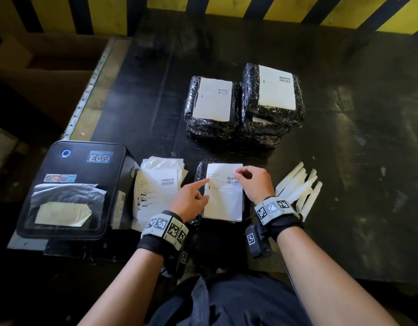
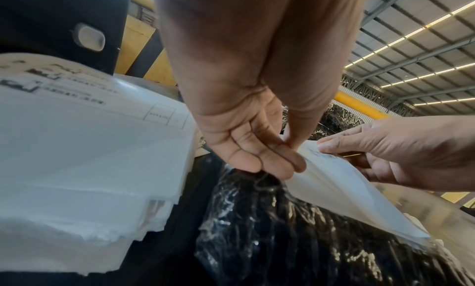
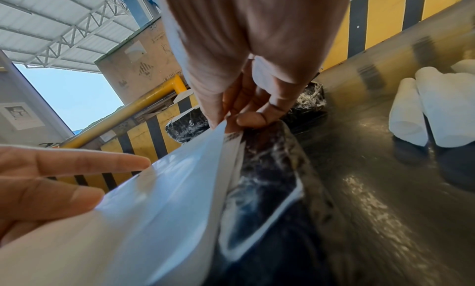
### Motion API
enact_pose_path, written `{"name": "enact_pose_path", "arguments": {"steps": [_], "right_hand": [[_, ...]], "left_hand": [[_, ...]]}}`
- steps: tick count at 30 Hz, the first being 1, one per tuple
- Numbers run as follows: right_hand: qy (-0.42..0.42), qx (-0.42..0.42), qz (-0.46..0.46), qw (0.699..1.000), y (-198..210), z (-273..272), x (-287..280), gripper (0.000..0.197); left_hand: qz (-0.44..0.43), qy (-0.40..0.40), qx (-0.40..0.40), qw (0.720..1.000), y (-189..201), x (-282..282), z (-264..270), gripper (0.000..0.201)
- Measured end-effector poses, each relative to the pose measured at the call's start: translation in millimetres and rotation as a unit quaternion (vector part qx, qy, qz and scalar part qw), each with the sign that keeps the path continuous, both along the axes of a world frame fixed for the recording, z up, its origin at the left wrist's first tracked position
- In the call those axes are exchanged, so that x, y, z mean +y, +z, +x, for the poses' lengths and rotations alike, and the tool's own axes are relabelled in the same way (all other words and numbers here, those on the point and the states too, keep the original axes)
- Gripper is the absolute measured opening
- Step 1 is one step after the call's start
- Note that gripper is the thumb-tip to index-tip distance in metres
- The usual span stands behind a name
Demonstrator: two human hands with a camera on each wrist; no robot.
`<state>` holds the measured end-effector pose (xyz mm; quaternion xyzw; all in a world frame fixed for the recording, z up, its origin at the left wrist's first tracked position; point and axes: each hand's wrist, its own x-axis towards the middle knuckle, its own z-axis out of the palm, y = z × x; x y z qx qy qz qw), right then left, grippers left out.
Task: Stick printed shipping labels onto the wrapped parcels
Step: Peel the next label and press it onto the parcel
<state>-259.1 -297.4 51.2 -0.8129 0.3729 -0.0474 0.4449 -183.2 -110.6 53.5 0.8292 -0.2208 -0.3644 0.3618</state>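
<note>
Scuffed black tabletop [image 1: 344, 109], crinkly film-wrapped parcel [image 1: 201, 171] under rectangular paper label [image 1: 224, 198].

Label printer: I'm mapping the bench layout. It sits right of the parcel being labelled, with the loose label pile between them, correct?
No. In the head view the label printer sits left of the parcel being labelled, not right; the loose label pile is between them.

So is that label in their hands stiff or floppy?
Probably floppy: the label bows between the right hand pinching its far edge and the left hand. Being a thin sheet, it's likely very light, and may cling to the wrapped parcel.
</note>
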Motion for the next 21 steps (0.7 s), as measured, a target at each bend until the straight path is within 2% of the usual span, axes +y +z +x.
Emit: {"name": "enact_pose_path", "arguments": {"steps": [12,21], "right_hand": [[0.006,0.025,-0.005,1.000,1.6,3.7,-0.3,0.011],[0.012,0.052,-0.013,0.998,3.0,8.7,-1.2,0.024]], "left_hand": [[0.012,-0.012,-0.011,1.000,-1.2,-3.7,2.1,0.055],[-0.011,0.000,0.012,1.000,-1.5,-3.0,2.3,0.054]]}}
